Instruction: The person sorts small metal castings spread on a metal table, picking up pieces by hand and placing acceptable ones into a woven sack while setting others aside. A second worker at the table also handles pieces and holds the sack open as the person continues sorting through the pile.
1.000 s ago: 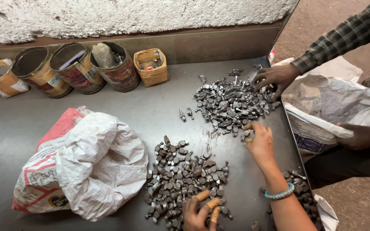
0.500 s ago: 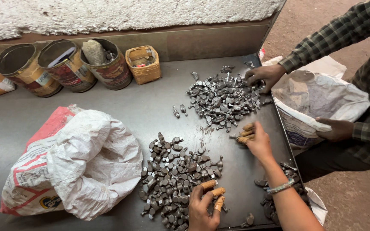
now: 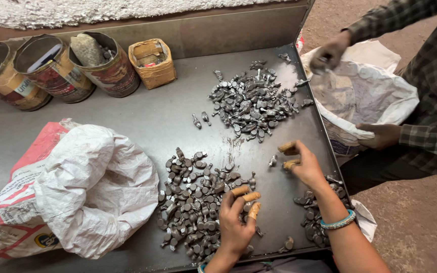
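Left hand (image 3: 234,222) is resting with released grip on the metal pieces (image 3: 193,197); right hand (image 3: 304,164), at two o'clock, is hovering, grip released, over the worktop (image 3: 142,111).

Seen from above, the left hand (image 3: 234,222) rests on a pile of small metal parts (image 3: 198,202) on a grey table (image 3: 142,116); the right hand (image 3: 307,164) hovers beside it.

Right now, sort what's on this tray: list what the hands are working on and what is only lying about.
In hand:
left hand on the near pile of metal pieces
right hand beside a single loose piece
small pile under the right wrist

Lying about:
white sack
three tins
small box
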Demonstrator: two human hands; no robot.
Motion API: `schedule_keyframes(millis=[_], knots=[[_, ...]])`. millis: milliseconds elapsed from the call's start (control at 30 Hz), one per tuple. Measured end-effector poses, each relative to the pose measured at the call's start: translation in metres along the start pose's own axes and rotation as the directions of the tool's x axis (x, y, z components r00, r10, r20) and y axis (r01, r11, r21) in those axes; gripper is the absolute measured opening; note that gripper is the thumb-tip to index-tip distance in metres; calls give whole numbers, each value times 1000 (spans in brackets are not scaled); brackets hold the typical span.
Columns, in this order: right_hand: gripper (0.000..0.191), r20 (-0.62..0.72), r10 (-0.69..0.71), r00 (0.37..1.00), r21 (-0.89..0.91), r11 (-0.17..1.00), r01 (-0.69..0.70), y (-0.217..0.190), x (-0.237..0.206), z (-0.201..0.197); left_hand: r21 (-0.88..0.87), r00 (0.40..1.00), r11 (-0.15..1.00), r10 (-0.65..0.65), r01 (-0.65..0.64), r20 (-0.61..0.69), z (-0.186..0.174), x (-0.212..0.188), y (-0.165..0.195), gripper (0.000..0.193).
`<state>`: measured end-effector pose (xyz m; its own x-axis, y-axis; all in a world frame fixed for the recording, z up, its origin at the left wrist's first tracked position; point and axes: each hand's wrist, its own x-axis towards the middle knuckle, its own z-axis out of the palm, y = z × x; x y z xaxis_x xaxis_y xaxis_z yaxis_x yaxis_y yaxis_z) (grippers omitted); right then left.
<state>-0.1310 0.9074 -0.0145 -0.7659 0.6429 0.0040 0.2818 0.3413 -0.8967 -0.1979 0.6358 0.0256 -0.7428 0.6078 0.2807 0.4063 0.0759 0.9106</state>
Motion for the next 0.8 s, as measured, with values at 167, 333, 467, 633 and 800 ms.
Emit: schedule_keyframes(millis=[167,333,467,633,800], knots=[[60,21,-6,1000,-235,972,10,-26,-8,8,36,998,999,5,-3,-63,-7,15,1,27],[58,71,-109,991,-327,937,127,-30,-5,16,-7,993,996,-91,91,-70,-12,15,-2,26],[45,16,-27,1000,-295,955,30,-24,-6,14,23,993,995,-95,97,-77,-10,14,-6,26],[44,74,-60,995,-288,954,79,-26,-16,11,0,995,997,-74,74,-61,-1,13,-12,27],[54,164,-176,970,-364,904,226,-25,-25,20,-49,988,988,-151,149,-28,2,16,-11,26]])
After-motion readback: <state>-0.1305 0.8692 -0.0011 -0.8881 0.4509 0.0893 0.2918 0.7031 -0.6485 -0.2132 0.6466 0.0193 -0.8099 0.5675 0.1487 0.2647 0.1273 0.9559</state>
